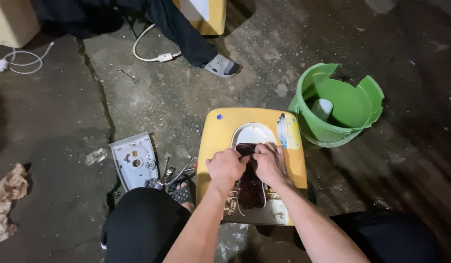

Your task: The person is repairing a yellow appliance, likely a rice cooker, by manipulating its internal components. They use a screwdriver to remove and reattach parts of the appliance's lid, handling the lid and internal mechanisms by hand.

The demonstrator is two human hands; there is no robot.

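Observation:
A yellow plastic appliance housing (220, 134) lies on the concrete floor between my knees. It has a white oval recess and a dark brown part (250, 187) in the middle. My left hand (226, 168) is closed in a fist at the left edge of the recess, pinching something thin at the top of the dark part. My right hand (269, 163) lies beside it, fingers curled down onto the same spot. What the fingers grip is too small to tell.
A cracked green plastic bucket (354, 100) with a white cup inside stands right of the housing. A white cover plate (134, 160) and pliers (174, 174) lie at the left. Another person's sandalled foot (220, 65), a white cable (152, 57) and a rag (6, 199) are nearby.

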